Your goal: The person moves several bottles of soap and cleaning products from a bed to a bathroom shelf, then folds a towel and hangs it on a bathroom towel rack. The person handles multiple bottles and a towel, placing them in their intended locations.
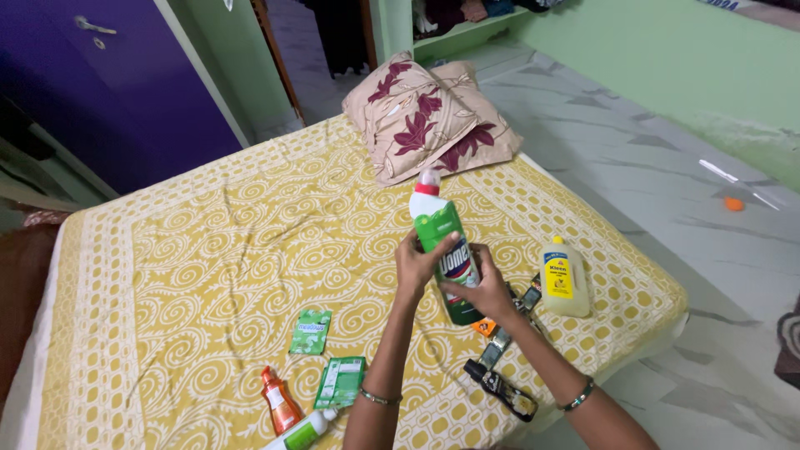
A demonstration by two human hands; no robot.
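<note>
I hold a tall green cleaner bottle (440, 233) with a white neck and red cap upright above the bed. My left hand (419, 262) grips its left side with the thumb across the label. At the lower right side of the bottle, my right hand (485, 287) wraps around it. Both wrists wear thin bangles.
The bed has a yellow patterned sheet (208, 267). On it lie a pillow (429, 117), a yellow liquid bottle (564, 279), two green sachets (311, 331) (341, 381), a small orange bottle (279, 404), a white-green bottle (304, 432) and a strip of dark sachets (502, 379). Grey floor lies to the right.
</note>
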